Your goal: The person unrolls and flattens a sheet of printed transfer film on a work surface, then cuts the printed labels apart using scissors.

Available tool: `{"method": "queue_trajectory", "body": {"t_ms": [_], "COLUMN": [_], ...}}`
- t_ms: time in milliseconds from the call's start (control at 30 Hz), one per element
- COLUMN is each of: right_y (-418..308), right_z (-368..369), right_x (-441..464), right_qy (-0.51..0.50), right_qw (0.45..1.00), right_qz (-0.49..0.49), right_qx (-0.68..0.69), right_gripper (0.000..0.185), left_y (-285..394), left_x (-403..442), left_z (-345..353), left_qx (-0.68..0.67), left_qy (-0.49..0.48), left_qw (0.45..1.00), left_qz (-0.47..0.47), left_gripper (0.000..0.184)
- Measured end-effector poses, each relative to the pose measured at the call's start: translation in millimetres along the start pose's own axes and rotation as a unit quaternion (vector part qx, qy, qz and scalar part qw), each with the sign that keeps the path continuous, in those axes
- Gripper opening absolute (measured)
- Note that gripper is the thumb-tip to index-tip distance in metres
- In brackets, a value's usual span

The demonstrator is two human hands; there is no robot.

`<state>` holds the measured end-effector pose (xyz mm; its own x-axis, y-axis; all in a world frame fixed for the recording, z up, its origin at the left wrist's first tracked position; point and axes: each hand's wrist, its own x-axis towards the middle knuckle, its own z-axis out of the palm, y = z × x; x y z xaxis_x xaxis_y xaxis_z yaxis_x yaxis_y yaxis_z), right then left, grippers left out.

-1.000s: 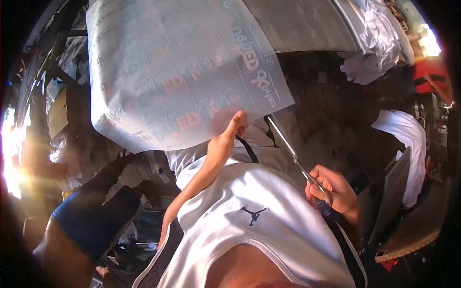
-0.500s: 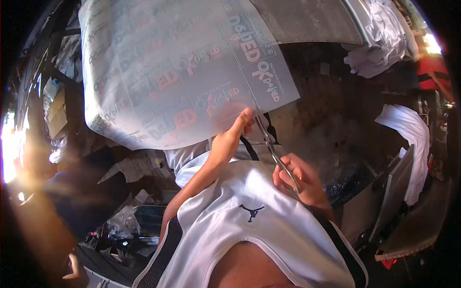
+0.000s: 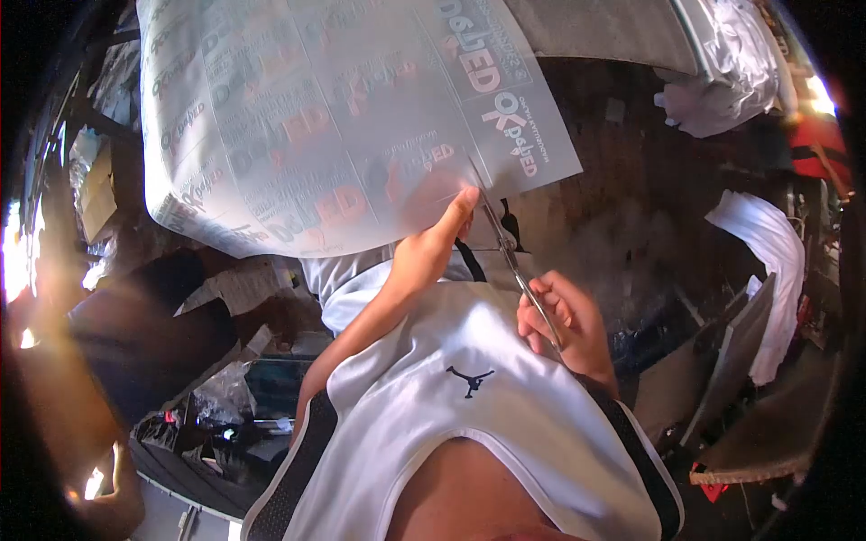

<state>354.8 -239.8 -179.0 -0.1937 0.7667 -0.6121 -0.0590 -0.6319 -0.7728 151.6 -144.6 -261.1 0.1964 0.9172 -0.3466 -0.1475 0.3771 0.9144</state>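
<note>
One printed sheet point(image 3: 298, 135) spreads beyond the left grip point(image 3: 431, 249), edge pinched. The right grip point(image 3: 579, 326) clamps one pair of scissors point(image 3: 507, 248).

Cluttered workshop, apparently: printed sheet point(image 3: 289, 135), scissors point(image 3: 511, 257), draped white cloth point(image 3: 787, 270), grey tabletop point(image 3: 604, 34).

The person wears a white sleeveless jersey point(image 3: 397, 397), its cloth smooth, with a slight sheen and soft folds. A small dark leaping figure point(image 3: 471, 382), limbs spread, marks the chest above the rounded neckline point(image 3: 462, 436), which has a narrow band. Black mesh panels point(image 3: 302, 451) run down the jersey's sides, edged in white. Pale grey legwear point(image 3: 338, 268) shows past the hem, with a black strip point(image 3: 467, 260) near its middle. The left hand point(image 3: 437, 242) and right hand point(image 3: 575, 326) are bare
</note>
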Motion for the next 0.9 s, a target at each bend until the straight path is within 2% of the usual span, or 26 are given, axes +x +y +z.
{"method": "queue_trajectory", "body": {"t_ms": [67,167,333,467,533,633,733,800,900], "right_y": [0,-5,-1,-6,-6,-11,-13,-15,-17], "right_z": [1,10,16,13,13,15,17,17,14], "right_x": [-3,-5,-2,0,1,4,8,12,17], "right_qy": [-0.002,0.027,0.058,0.041,0.03,0.041,0.044,0.034,0.015], "right_qw": [1.0,0.999,0.998,0.999,0.999,0.999,0.999,0.999,1.0], "right_qz": [-0.002,0.014,0.007,0.02,0.007,0.021,0.018,0.009,0.018], "right_qx": [0.007,-0.018,0.036,0.003,-0.016,-0.008,0.027,0.004,0.017], "right_gripper": [0.017,0.016,0.015,0.015,0.015,0.015,0.015,0.016,0.017], "left_y": [3,-1,2,-2,4,-7,-10,-15,-13], "left_x": [0,3,6,7,4,2,-4,-5,-8], "left_z": [3,-1,-6,-10,-8,-10,-9,-14,-13], "left_qx": [-0.012,-0.002,-0.021,0.02,-0.004,0.004,0.008,0.044,-0.014], "left_qy": [0.018,-0.006,-0.03,-0.053,-0.036,-0.057,-0.019,-0.028,-0.017], "left_qw": [1.0,1.0,0.999,0.998,0.999,0.998,0.999,0.997,0.996], "left_qz": [-0.012,-0.009,-0.001,0.011,-0.032,-0.038,-0.05,-0.058,-0.081], "left_gripper": [0.039,0.042,0.044,0.044,0.045,0.045,0.044,0.043,0.041]}}
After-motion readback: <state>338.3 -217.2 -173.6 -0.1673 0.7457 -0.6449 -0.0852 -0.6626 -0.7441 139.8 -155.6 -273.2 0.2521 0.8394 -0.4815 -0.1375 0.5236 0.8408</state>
